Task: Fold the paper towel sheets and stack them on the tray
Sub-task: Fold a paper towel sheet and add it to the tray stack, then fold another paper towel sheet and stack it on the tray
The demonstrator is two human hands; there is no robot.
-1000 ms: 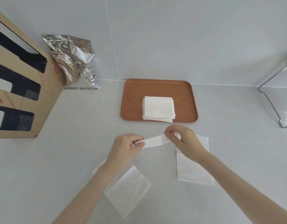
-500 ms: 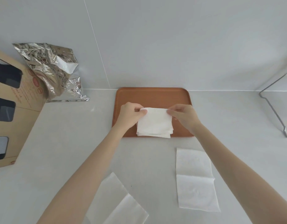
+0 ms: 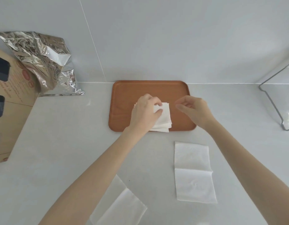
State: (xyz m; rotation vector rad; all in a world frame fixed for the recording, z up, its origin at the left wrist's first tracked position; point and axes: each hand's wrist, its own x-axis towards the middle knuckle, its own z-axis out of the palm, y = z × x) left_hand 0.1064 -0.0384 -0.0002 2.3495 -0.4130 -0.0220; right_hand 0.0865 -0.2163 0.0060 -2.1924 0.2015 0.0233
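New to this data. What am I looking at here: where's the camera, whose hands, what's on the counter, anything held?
There is no robot here. A person wears a wide-angle camera on the head, so the single view looks forward and down at their own bare arms.

On the white counter, against the wall, lies a brown tray with a stack of folded paper towels. The left hand rests on that stack, pressing it flat. The right hand hovers beside it, fingers loose and holding nothing.

Two unfolded sheets wait nearer the person: one on the right, one partly under the left forearm.

Off to the left are a crumpled foil bag and a cardboard box; a wire rack is at the right edge.
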